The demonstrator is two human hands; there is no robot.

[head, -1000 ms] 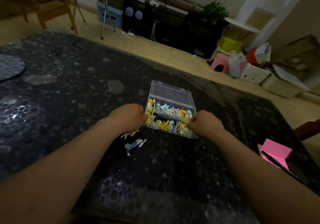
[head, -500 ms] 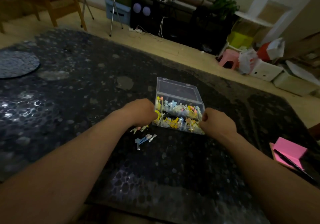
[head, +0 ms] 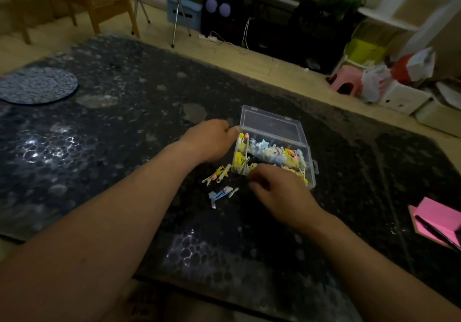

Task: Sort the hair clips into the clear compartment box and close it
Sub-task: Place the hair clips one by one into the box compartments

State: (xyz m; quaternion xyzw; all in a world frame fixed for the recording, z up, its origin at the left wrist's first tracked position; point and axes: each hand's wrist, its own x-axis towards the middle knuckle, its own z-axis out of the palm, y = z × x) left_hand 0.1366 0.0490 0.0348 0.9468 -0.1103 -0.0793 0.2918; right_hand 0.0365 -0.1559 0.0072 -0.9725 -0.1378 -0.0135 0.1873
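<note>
The clear compartment box [head: 303,157] is sitting toward the middle of the dark patterned table [head: 124,147], its lid [head: 272,124] lying folded open toward the far edge so that both rows of compartments are facing up for filling. Pastel hair clips [head: 272,151] are already crowding those compartments, yellow ones at the left end and blue and pink ones further right. The left hand [head: 212,139] is pressing in against the box's left wall, near the hinged corner, probably bracing the light box so it is not sliding while clips are being dropped in; its fingers are curling toward the wall, but whether they are clamping it or only leaning on it cannot be told. The right hand [head: 279,192] is hovering at the box's near wall, knuckles up and fingers curling under, and the view is hiding whether they are pinching a clip or closing on nothing. Two small heaps are waiting on the table just off the box's near-left corner: yellow and orange clips [head: 218,173] just beside the wall, and blue clips [head: 222,194] a little nearer the person. With these outside and the lid open, the sorting is looking mostly done but unfinished. A pink notepad [head: 434,212] with a pen [head: 434,232] is lying at the right edge, and a round mat [head: 37,88] near the far-left corner.
</note>
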